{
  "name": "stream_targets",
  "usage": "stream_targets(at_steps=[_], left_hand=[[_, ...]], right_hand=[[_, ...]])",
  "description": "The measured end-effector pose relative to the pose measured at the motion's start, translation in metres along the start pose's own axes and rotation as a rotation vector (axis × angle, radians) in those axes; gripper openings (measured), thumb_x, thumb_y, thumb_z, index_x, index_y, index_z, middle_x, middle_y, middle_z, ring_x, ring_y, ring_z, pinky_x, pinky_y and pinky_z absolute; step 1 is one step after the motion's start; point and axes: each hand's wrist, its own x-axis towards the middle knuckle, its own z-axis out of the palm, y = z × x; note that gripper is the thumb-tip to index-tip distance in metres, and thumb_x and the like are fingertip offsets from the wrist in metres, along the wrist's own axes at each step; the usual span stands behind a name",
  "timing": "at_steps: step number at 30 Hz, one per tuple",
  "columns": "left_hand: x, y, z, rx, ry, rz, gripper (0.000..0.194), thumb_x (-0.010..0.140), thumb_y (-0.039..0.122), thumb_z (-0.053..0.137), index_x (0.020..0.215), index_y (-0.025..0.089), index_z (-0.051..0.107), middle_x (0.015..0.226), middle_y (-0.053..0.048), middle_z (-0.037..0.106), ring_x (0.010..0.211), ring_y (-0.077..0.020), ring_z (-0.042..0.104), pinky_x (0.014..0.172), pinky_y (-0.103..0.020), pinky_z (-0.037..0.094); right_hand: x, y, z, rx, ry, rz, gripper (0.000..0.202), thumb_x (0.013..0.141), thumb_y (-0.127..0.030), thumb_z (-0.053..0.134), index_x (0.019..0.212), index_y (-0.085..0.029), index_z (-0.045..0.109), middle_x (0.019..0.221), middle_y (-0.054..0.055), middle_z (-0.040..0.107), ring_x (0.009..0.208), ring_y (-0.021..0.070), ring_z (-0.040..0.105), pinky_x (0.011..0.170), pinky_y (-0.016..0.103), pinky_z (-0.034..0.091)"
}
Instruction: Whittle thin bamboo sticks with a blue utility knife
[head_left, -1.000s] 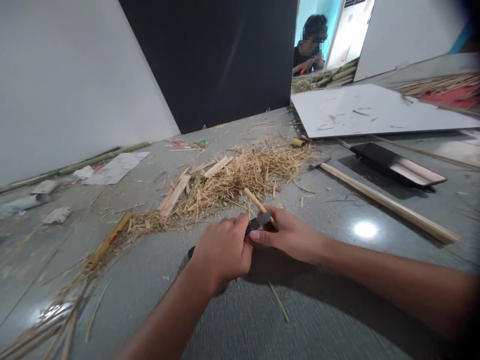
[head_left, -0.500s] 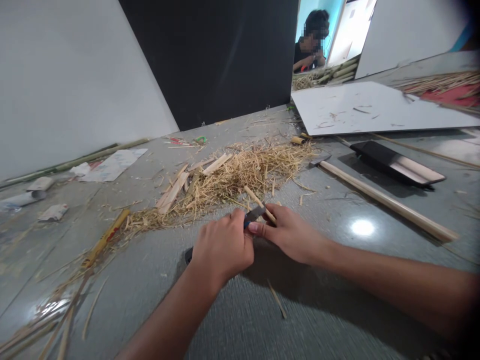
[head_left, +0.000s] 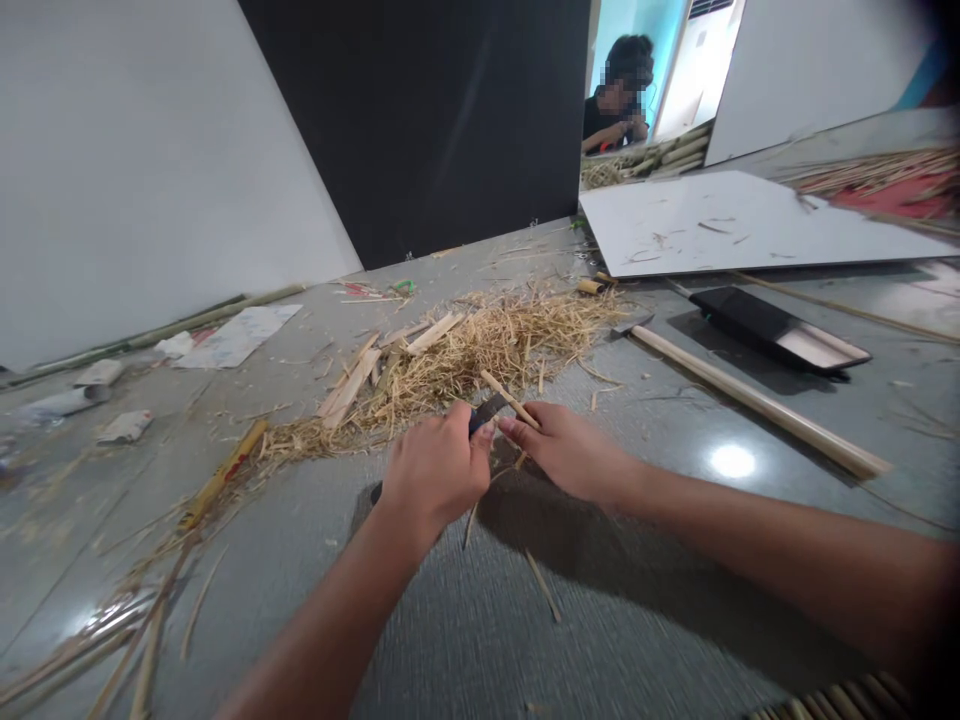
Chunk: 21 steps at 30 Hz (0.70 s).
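My left hand is wrapped round a knife with a dark blade and some blue near the grip. A black end of its handle shows behind the wrist. Between the fingers of my right hand is a thin bamboo stick, slanting up and away to the left. The blade lies across the stick, close to the right fingertips. Both hands meet just above the grey floor, thumbs near each other. In front of them spreads a heap of bamboo shavings, with flat bamboo pieces at its left side.
On the right lie a long-handled bladed tool and a black open case. Behind them is a white board. A yellow bamboo piece rests at left. Another person sits in the background. Sticks lie bottom right.
My hands have shifted slightly left. The blade has moved a little down-left relative to the right hand, and a curled sliver now shows below the hands.
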Motion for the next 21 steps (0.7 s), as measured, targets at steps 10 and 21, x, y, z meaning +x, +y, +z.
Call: stream_targets(at_steps=[10,21], left_hand=[[0.01,-0.092,-0.028,0.114,0.23,-0.517,0.059,0.096,0.044,0.005,0.105,0.014,0.056,0.083,-0.011,0.066,0.08,-0.0272,0.065,0.061,-0.032,0.041],[0.006,-0.062,-0.008,-0.039,0.349,-0.239,0.04,0.092,0.046,0.033,0.114,0.019,0.052,0.11,-0.012,0.064,0.097,-0.0283,0.062,0.074,-0.035,0.045]], right_hand=[[-0.002,0.0,-0.003,0.129,-0.044,-0.008,0.03,0.094,-0.04,0.043,0.071,-0.021,0.045,0.057,-0.002,0.046,0.05,0.0111,0.04,0.047,0.026,0.026],[0.006,0.013,-0.011,0.181,0.151,-0.124,0.026,0.089,-0.045,0.047,0.08,-0.021,0.046,0.07,-0.001,0.05,0.064,0.0141,0.046,0.056,0.029,0.032]])
